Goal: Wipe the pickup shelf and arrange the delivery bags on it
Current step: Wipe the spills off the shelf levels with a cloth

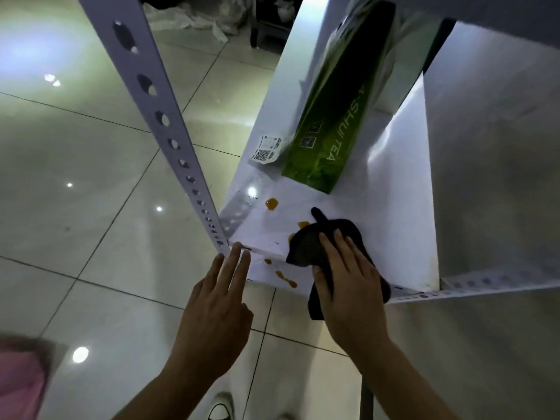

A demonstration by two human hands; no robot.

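A white shelf board (378, 213) carries several orange spill spots, one of them (271, 204) near its left corner. My right hand (345, 280) presses a dark cloth (312, 244) flat onto the board's front edge, over some of the spots. My left hand (218, 304) is open, its fingertips touching the front left corner of the shelf. A green delivery bag (339, 98) printed with "TEA" stands tilted at the back of the shelf, with a white receipt tag (266, 148) hanging from its left side.
A perforated white metal upright (157, 116) rises from the shelf's left corner. A white side panel (485, 162) closes the right side. Glossy floor tiles (91, 177) lie below. A pink object (21, 377) is at the lower left, a shoe (221, 407) at the bottom.
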